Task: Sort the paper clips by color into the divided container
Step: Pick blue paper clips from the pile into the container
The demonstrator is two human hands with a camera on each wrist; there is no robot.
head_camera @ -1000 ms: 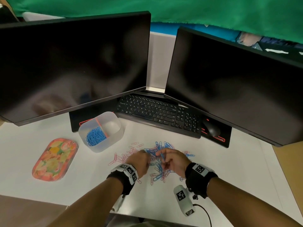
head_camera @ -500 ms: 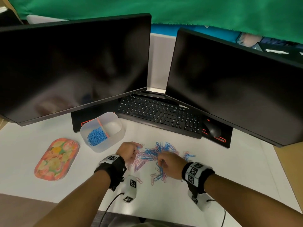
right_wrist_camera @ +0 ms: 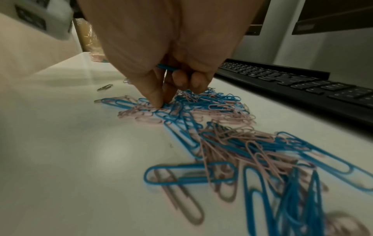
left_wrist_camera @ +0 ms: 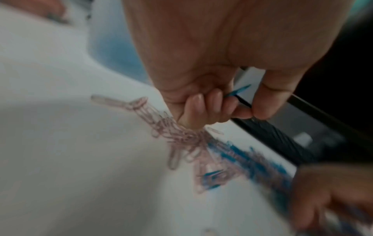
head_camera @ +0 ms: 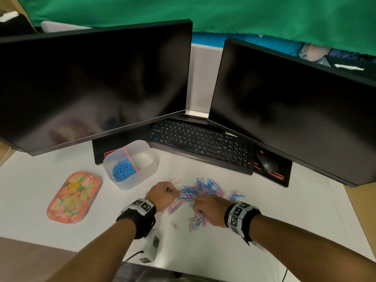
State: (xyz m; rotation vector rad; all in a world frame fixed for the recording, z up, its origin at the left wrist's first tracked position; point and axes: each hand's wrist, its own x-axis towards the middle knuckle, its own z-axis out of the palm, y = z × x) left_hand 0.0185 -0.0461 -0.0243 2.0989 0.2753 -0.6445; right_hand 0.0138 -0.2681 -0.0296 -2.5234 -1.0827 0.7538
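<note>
Blue clips (head_camera: 200, 189) lie tangled with pink ones on the worktop (head_camera: 264, 200); your left hand (head_camera: 161, 195) already pinches one blue clip, your right hand (head_camera: 210, 210) curls round another while picking. Lift each free of the pink, then carry them to the divided container (head_camera: 150, 167), whose left compartment holds blue, steering clear of the keyboard (head_camera: 203, 143) and tray lid (head_camera: 74, 197).

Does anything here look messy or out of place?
Yes: blue and pink paper clips lie tangled loose on the desk. The container holds blue clips in one compartment; the other looks empty.
</note>
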